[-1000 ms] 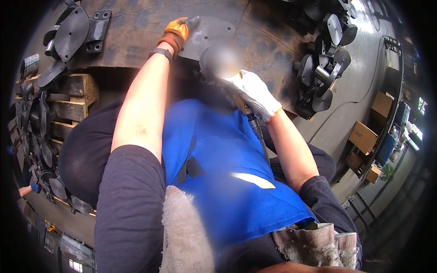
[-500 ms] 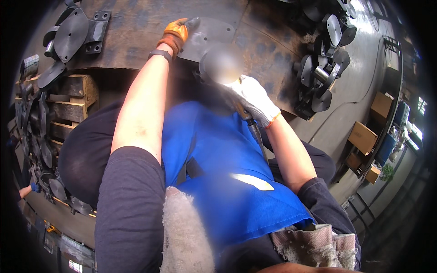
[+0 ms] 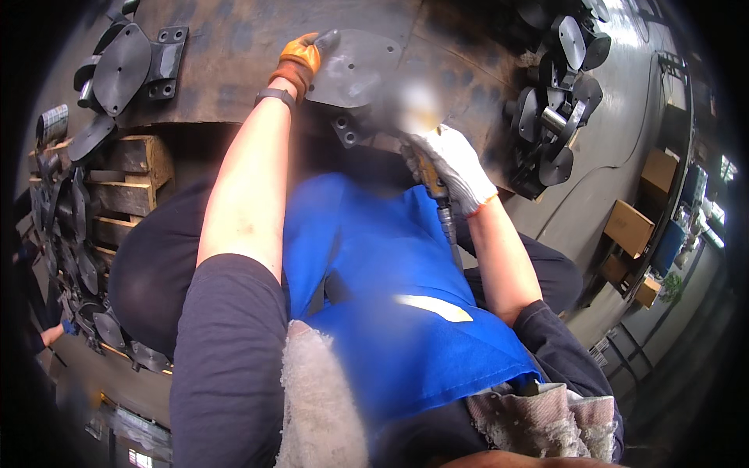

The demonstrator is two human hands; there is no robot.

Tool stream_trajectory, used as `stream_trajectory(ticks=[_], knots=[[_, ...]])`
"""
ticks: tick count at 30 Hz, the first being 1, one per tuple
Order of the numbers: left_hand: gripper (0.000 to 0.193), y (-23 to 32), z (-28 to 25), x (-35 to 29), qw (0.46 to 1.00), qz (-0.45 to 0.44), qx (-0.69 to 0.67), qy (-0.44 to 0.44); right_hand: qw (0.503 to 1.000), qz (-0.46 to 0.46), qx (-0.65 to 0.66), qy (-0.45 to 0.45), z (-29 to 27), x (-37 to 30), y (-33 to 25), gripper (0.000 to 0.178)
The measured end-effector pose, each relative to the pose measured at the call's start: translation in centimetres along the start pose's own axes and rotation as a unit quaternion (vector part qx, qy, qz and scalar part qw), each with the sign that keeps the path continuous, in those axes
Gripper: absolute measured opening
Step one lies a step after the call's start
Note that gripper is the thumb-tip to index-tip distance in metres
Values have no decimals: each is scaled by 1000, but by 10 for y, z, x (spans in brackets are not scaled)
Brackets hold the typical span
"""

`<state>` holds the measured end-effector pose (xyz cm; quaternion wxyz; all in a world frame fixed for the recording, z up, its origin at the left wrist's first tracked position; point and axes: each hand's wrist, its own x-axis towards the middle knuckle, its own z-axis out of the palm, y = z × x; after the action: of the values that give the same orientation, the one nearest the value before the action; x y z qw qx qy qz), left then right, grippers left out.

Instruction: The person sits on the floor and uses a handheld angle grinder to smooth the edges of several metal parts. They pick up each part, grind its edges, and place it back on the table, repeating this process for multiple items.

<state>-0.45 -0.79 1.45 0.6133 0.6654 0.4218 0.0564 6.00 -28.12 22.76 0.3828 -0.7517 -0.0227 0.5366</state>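
Note:
My left hand (image 3: 303, 58), in an orange and brown glove, grips the left edge of a dark metal plate (image 3: 355, 78) with rounded sides and small holes. The plate lies at the front of a brown worktable. In a white glove, my right hand (image 3: 460, 165) is closed round the yellow and black body of an air grinder (image 3: 431, 175), whose hose fitting points back toward me. The grinder's head is blurred beside the plate's right side, so I cannot tell whether they touch. A small drilled block (image 3: 345, 132) shows below the plate's near edge.
Dark metal brackets with round plates stand on the worktable (image 3: 218, 74) at left, like this bracket (image 3: 123, 70), and in a pile (image 3: 546, 117) at right. A wooden pallet (image 3: 125, 183) sits at near left. Cardboard boxes (image 3: 628, 228) stand far right. Another person's gloved hand (image 3: 66, 326) shows at far left.
My right hand has moved the grinder to the right, uncovering more of the plate and the block under it. My left hand keeps its grip on the plate.

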Motion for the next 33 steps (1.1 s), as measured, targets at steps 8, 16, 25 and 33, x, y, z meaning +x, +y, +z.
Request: stream_trajectory(ticks=[8,16,25,33], knots=[[39,7,2,-11,996,-34,-70,46,988,36,152,-1,-22,-45,28,31],[44,5,29,-47,981,44,-50,184,993,30,111,-15,-25,-33,23,32],[53,25,31,-77,989,79,20,123,982,2,182,-45,-28,-23,39,36],[81,70,21,-54,949,-41,297,99,983,23,182,-18,-40,-22,45,34]])
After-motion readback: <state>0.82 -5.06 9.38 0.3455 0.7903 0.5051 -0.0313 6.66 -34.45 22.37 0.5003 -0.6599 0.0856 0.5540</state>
